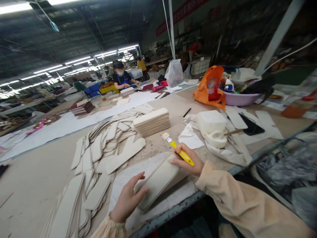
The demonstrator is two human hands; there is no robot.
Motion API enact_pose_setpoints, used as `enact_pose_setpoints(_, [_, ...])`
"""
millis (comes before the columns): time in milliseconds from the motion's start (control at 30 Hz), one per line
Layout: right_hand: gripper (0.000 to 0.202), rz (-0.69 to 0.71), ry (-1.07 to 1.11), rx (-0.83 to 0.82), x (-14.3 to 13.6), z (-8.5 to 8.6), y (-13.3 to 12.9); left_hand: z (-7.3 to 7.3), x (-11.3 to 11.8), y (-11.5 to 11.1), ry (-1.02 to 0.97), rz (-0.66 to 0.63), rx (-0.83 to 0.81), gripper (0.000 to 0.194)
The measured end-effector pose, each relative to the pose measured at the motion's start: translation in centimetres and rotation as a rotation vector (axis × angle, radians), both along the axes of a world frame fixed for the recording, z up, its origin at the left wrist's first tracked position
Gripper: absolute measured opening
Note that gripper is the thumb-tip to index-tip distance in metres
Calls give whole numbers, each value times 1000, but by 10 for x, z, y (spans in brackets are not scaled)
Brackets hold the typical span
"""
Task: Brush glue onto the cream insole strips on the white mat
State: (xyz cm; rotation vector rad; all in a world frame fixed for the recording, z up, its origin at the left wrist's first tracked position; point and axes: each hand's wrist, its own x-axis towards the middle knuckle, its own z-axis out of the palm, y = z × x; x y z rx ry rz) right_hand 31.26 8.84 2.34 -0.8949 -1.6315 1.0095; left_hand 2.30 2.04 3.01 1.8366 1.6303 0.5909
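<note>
My right hand (189, 160) is closed around a yellow-handled paintbrush (184, 153), its pale bristles pointing up and left. Fingers of that hand also touch the far end of a pale, rounded-corner panel (159, 181), which is tilted over a white sheet (151, 162) at the table's edge. At the panel's near left side is my left hand (130, 198), thumb and fingers apart; whether it touches the panel is hard to tell. Many similar pale panels (99, 158) lie fanned in overlapping heaps to the left. A neat stack of them (152, 122) stands beyond the sheet.
A white tub (211, 121), a roll of tape (216, 139) and a crumpled white cloth (190, 136) lie to the right. Behind them are an orange bag (210, 86) and a lilac basin (241, 98). A co-worker (121, 77) works across the table.
</note>
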Motion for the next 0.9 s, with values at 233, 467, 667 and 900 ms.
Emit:
enact_pose_setpoints(233, [39,63,201,-92,12,10,25,12,43,11,-219,-71,-294,36])
enact_pose_setpoints(467, [42,119,317,-188,31,2,42,1,72,3,-338,-8,-373,40])
enact_pose_setpoints(667, [45,71,295,-214,41,6,46,2,91,2,-486,80,-481,43])
enact_pose_setpoints(900, [45,20,280,-189,48,5,50,0,102,-22,-940,163,-770,50])
